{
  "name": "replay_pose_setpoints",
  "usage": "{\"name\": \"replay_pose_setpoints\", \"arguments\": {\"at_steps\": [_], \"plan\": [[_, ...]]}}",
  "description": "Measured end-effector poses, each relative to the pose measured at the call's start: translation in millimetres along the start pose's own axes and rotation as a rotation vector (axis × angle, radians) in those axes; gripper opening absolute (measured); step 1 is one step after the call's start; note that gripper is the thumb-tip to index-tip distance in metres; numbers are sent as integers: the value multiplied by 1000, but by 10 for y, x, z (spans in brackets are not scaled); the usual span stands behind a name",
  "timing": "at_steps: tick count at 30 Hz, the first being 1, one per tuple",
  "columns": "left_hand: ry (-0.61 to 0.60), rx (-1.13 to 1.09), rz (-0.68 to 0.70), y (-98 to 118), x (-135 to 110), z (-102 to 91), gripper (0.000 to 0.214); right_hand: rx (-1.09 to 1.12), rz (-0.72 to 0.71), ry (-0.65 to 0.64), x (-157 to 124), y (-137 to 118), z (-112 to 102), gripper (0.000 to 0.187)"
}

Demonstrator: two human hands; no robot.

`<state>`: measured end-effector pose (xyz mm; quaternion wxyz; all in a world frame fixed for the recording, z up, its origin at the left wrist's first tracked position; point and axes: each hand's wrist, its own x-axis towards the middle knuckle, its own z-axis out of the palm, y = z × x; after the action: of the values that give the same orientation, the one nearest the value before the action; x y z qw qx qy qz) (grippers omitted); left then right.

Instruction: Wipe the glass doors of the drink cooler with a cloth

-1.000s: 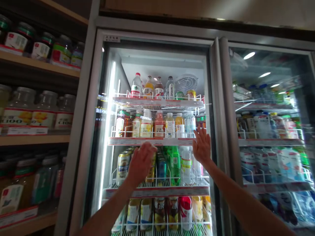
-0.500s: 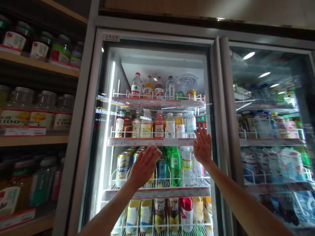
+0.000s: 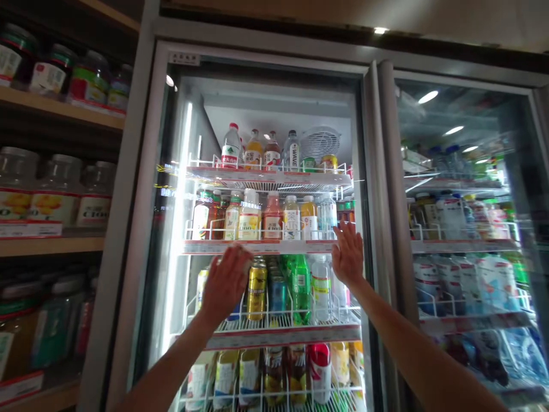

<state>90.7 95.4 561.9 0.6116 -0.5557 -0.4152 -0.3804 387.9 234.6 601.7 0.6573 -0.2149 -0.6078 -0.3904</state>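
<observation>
The glass door of a lit drinks fridge stands closed before me. My left hand lies against the glass at the height of the third shelf, its fingers over a pale cloth that shows only in part at the fingertips. On the right side of the same pane, my right hand rests with fingers spread and nothing in it. Behind the glass near my left hand is a gold can; a green bottle stands between the two hands, farther in.
Bottles and cans fill several wire-fronted shelves inside. A vertical metal handle runs down the door's right edge, beside a second glass door with more drinks. Wooden shelves with bottles stand on the left.
My left hand has slid left across the glass with the cloth, uncovering the gold can. My right hand stays about where it was on the pane. The view has shifted slightly.
</observation>
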Motion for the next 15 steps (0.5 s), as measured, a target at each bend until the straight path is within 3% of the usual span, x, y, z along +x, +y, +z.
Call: {"name": "replay_pose_setpoints", "arguments": {"at_steps": [2, 4, 8, 10, 11, 15], "plan": [[100, 62, -244, -154, 49, -29, 60, -4, 9, -10, -1, -2, 2, 50], [132, 79, -326, -150, 90, -34, 60, 0, 10, -7, -3, -1, 4, 49], [-36, -13, 76, 170, 32, -2, 57, 9, 5, 0, -8, 11, 7, 49], [-70, -21, 150, 138, -23, -24, 54, 7, 6, 0, -10, 17, 11, 50], [-54, 2, 85, 37, -42, -50, 53, 6, 6, 0, -12, 19, 14, 50], [137, 132, -420, -465, -65, -154, 57, 4, 10, -6, -17, 16, 24, 51]]}}
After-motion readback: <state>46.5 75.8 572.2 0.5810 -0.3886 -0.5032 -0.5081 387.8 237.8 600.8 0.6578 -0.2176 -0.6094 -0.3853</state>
